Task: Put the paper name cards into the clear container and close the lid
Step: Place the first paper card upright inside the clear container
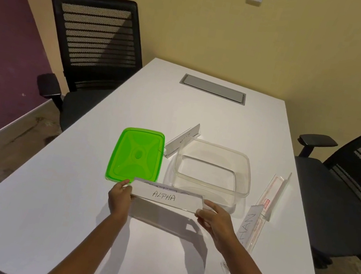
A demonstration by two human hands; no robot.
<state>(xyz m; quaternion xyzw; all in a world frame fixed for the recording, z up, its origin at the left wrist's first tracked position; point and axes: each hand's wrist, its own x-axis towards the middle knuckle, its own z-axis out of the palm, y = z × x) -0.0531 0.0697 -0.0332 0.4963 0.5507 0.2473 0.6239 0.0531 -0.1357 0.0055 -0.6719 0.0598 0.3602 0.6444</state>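
A clear acrylic name holder with a paper card reading "ALPHA" [165, 196] is held above the table, just in front of the clear container [214, 167]. My left hand [119, 195] pinches its left end and my right hand [215, 215] grips its right end. The container stands open with nothing inside. Its green lid [136, 155] lies flat to the left of it. Another name holder [182, 140] stands behind the container. Two more holders lie at the right: one with red print [272, 194] and one with large letters [248, 223].
The white table [66, 201] has a grey cable hatch [212, 88] at the far end. A black mesh chair [93, 49] stands at the left side and another [353, 191] at the right. A small clear piece [225, 266] lies near my right forearm.
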